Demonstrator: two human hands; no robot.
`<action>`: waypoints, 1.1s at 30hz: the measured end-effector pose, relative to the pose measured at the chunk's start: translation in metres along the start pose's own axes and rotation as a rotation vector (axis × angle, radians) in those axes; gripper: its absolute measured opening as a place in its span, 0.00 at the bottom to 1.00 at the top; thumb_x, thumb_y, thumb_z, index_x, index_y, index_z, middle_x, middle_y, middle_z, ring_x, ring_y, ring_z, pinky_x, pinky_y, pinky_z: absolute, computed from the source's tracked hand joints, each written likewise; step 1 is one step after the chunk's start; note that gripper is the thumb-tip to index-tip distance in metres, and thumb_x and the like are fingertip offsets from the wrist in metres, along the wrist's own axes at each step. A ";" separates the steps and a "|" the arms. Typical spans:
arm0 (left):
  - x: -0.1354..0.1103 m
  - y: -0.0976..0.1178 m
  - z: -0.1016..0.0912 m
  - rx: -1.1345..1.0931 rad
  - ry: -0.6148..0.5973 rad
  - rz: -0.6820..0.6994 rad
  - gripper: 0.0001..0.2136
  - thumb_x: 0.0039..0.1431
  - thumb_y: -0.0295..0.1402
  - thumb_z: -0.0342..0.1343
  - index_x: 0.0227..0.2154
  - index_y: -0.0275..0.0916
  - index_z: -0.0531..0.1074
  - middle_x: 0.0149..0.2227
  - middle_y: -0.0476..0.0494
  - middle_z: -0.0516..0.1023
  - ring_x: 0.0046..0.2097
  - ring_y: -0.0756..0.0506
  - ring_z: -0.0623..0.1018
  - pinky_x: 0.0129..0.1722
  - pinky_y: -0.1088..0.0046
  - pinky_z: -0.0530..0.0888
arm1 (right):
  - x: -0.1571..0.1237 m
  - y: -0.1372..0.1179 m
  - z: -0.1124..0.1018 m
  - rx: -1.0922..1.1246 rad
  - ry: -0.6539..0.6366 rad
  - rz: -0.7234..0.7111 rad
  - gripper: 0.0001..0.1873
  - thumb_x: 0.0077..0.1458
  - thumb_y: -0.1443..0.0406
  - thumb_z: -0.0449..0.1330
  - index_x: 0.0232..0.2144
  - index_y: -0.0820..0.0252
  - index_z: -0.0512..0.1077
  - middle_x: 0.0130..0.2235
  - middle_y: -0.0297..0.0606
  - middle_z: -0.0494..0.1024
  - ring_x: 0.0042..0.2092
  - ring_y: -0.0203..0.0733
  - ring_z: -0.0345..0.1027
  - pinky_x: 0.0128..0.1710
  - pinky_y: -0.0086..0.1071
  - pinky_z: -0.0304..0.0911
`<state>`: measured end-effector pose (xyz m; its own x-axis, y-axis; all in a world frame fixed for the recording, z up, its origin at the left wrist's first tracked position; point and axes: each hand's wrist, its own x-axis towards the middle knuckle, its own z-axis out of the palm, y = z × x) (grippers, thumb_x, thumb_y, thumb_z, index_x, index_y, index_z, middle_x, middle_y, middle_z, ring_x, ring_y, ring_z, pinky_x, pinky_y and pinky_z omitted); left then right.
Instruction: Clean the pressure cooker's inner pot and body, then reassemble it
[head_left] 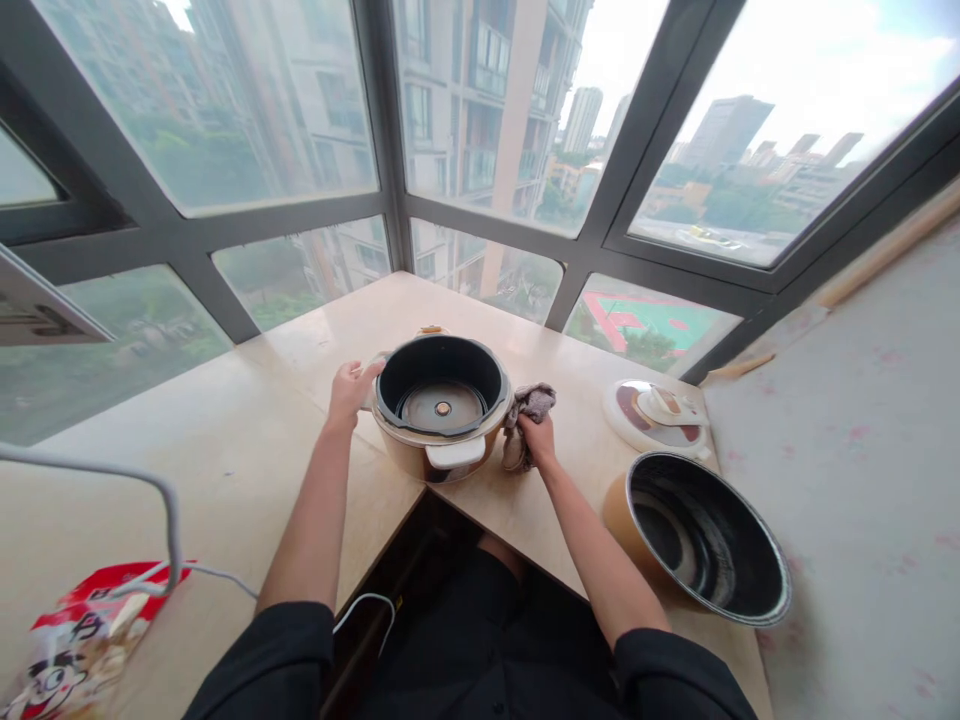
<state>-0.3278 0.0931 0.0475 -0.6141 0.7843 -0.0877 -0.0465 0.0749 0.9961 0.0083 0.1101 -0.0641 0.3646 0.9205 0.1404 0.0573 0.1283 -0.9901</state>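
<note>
On the counter in front of me stands an electric pressure cooker base (409, 455), upright and without lid or pot, its dark well and round heating plate showing. My left hand (351, 393) is closed around the base's left side, thumb on the rim by the handle. In my right hand (538, 438) is a bunched greyish-brown cloth (534, 402), held against the base's right side. To the right, the inner pot (705, 540) lies tilted with its dark inside toward me. Behind it rests the white and brown cooker lid (656, 415).
The pale counter (187, 440) narrows to a corner beneath the windows (480, 270), with an open gap at its front edge. A red snack bag (90, 635) and a grey cable or tube (169, 510) are at left. A wall (847, 430) closes off the right.
</note>
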 end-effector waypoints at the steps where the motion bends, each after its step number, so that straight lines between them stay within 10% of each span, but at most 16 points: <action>1: -0.016 -0.006 0.002 -0.009 0.112 0.006 0.30 0.45 0.36 0.69 0.52 0.34 0.69 0.54 0.31 0.75 0.59 0.33 0.74 0.56 0.57 0.73 | 0.006 -0.003 0.001 0.010 -0.001 -0.003 0.17 0.37 0.57 0.67 0.31 0.60 0.75 0.29 0.33 0.80 0.34 0.46 0.73 0.37 0.40 0.70; 4: -0.076 -0.026 0.012 -0.126 0.249 0.051 0.36 0.53 0.38 0.66 0.62 0.39 0.59 0.65 0.29 0.64 0.68 0.37 0.65 0.67 0.60 0.62 | 0.020 -0.016 0.010 0.048 0.016 -0.032 0.17 0.39 0.56 0.66 0.31 0.61 0.75 0.32 0.37 0.80 0.36 0.46 0.74 0.39 0.41 0.70; 11: -0.165 -0.046 0.052 -0.075 0.138 0.031 0.59 0.42 0.42 0.75 0.70 0.42 0.41 0.74 0.30 0.46 0.75 0.35 0.50 0.73 0.55 0.49 | 0.058 -0.051 0.039 -0.010 -0.024 -0.148 0.18 0.42 0.58 0.67 0.36 0.60 0.76 0.39 0.40 0.81 0.42 0.49 0.74 0.47 0.44 0.68; 25: -0.157 -0.048 0.078 -0.051 0.387 0.035 0.53 0.45 0.28 0.67 0.71 0.39 0.41 0.75 0.32 0.42 0.75 0.38 0.46 0.73 0.60 0.44 | 0.149 -0.084 0.117 -0.041 -0.568 0.058 0.24 0.36 0.58 0.73 0.38 0.60 0.79 0.37 0.38 0.83 0.44 0.51 0.76 0.51 0.46 0.69; 33: -0.117 -0.056 0.039 -0.108 0.229 0.091 0.51 0.44 0.28 0.68 0.71 0.45 0.47 0.71 0.37 0.55 0.73 0.36 0.54 0.72 0.58 0.54 | 0.159 -0.093 0.141 -0.034 -0.768 0.146 0.24 0.30 0.63 0.77 0.35 0.62 0.81 0.34 0.40 0.84 0.42 0.54 0.77 0.53 0.50 0.69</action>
<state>-0.2225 0.0217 0.0014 -0.7813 0.6241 -0.0058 -0.0592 -0.0649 0.9961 -0.0702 0.2962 0.0490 -0.3742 0.9261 -0.0475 0.0912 -0.0142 -0.9957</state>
